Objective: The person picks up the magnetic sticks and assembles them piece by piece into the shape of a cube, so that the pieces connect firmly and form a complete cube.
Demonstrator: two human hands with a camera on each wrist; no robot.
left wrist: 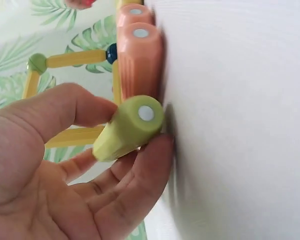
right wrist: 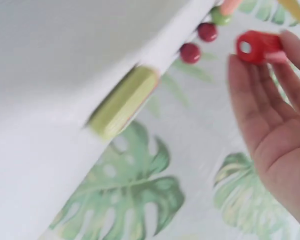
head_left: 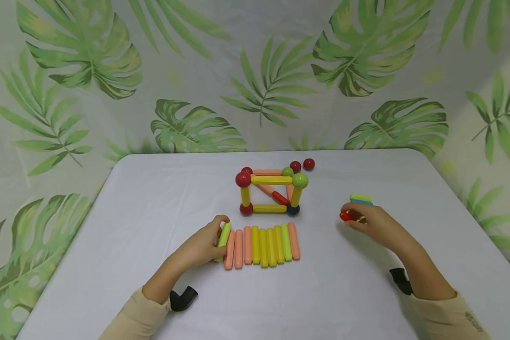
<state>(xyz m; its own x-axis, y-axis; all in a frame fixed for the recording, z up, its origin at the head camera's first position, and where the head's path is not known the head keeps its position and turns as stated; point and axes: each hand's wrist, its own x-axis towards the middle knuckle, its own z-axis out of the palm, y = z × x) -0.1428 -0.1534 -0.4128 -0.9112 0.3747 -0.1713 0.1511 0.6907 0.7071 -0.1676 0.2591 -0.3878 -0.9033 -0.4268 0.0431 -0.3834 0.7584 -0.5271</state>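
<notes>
My left hand pinches a light green magnetic rod between thumb and fingers, at the left end of a row of rods. Pink rods lie right beside it, then yellow rods, another light green rod and a pink one. Off to the right, my right hand holds a red rod above the table by thumb and fingertips. Just behind that hand lie a yellow-green rod and a blue rod, the blue partly hidden.
Behind the row stands a box-like frame of yellow rods joined by red, green and dark blue balls. Inside it a red rod slants. Two loose red balls sit at the white table's back edge, before a leaf-patterned cloth.
</notes>
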